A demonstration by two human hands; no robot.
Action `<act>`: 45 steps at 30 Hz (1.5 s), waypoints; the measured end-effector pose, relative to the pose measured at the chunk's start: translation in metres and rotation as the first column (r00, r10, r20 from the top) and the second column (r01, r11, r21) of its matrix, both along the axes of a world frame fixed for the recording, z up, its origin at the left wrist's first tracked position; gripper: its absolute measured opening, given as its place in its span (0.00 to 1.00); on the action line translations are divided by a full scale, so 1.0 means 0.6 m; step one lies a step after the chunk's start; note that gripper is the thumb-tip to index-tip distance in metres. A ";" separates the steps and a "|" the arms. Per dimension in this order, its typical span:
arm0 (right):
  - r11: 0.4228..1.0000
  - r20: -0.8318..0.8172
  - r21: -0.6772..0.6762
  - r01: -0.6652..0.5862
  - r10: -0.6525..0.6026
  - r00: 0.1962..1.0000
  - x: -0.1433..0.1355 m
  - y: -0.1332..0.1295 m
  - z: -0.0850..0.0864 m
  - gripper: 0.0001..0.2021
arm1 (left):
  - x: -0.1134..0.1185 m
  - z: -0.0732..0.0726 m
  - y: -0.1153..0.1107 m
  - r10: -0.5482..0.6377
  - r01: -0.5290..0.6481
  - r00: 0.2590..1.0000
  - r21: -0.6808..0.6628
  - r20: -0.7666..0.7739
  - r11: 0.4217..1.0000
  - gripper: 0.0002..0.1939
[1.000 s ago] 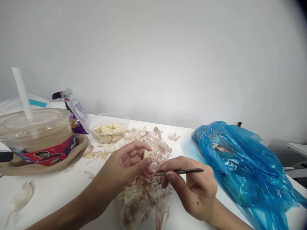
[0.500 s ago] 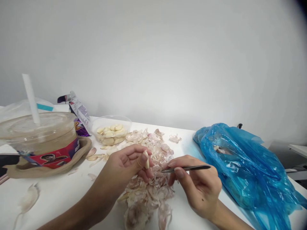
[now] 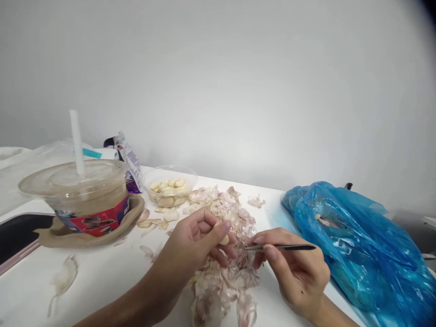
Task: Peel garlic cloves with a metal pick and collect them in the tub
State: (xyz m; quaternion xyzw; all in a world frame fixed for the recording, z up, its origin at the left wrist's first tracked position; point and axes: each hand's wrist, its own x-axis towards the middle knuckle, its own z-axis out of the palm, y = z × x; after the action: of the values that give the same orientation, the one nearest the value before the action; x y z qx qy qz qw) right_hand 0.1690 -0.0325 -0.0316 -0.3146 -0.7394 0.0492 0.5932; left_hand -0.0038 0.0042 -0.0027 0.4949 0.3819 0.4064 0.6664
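Between thumb and fingers, my left hand [image 3: 200,238] pinches a pale garlic clove [image 3: 225,240], mostly covered by the thumb. My right hand [image 3: 294,268] grips a slim dark metal tool [image 3: 289,247], its tip pointing left toward the clove; whether it is a knife or tweezers I cannot tell. Tip and clove look close but apart. Beneath both hands spreads a heap of papery garlic skins [image 3: 221,290]. Behind the left hand, a clear plastic bowl [image 3: 170,175] contains several peeled cloves [image 3: 168,186].
A lidded drink cup [image 3: 98,200] with a straw stands in a cardboard holder [image 3: 136,211] at left, beside a phone [image 3: 20,236]. A purple snack wrapper [image 3: 131,168] is behind it. The blue plastic bag [image 3: 354,254] lies at right. A grey wall backs the white table [image 3: 98,290].
The view has shifted, so everything sits farther right. My left thumb now covers more of the clove, which is tilted differently. The right hand keeps its hold on the tool.
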 end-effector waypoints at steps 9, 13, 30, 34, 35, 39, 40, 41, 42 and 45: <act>1.000 -0.044 0.016 0.015 -0.014 0.999 0.003 0.003 -0.001 0.10 | 0.003 -0.019 0.002 -0.144 0.136 0.987 -0.103 -0.070 0.985 0.15; 0.999 0.026 0.038 0.013 -0.014 1.000 0.000 0.002 -0.001 0.11 | 0.001 -0.032 0.000 -0.168 0.161 0.986 -0.186 -0.022 0.969 0.16; 0.986 0.030 0.160 0.033 -0.039 0.999 0.003 0.008 0.000 0.13 | 0.004 -0.021 0.011 0.011 0.067 0.971 -0.313 0.240 0.947 0.06; 0.982 -0.047 0.170 0.089 -0.082 0.996 0.007 0.009 -0.003 0.16 | 0.004 -0.013 0.001 -0.010 0.066 0.982 -0.289 0.191 0.955 0.05; 0.982 -0.078 0.159 0.100 -0.089 0.993 0.007 0.009 -0.003 0.16 | 0.003 -0.013 0.001 -0.047 0.103 0.977 -0.266 0.207 0.959 0.07; 0.994 -0.192 0.078 0.078 -0.062 0.979 0.001 0.006 -0.001 0.16 | -0.001 -0.012 0.003 -0.179 0.227 0.951 -0.181 0.251 0.957 0.12; 0.996 -0.187 0.066 0.058 -0.044 0.981 0.000 0.006 0.000 0.16 | -0.002 -0.011 0.004 -0.201 0.247 0.947 -0.168 0.252 0.954 0.13; 0.998 -0.170 0.055 0.038 -0.028 0.985 -0.001 0.005 0.001 0.16 | -0.003 -0.011 0.004 -0.217 0.262 0.943 -0.160 0.250 0.952 0.13; 1.000 -0.164 0.029 0.008 -0.003 0.986 -0.001 0.005 0.002 0.16 | -0.003 -0.010 0.004 -0.229 0.273 0.941 -0.155 0.250 0.949 0.12; 0.996 -0.119 -0.057 -0.066 0.059 0.991 -0.001 0.004 0.004 0.15 | -0.004 -0.010 0.003 -0.237 0.283 0.935 -0.149 0.264 0.948 0.10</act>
State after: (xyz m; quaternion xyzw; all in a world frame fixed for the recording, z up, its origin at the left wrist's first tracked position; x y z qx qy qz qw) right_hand 0.1685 -0.0298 -0.0291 -0.3057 -0.7110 0.1084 0.6239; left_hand -0.0063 0.0058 -0.0087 0.4238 0.2643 0.3347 0.7991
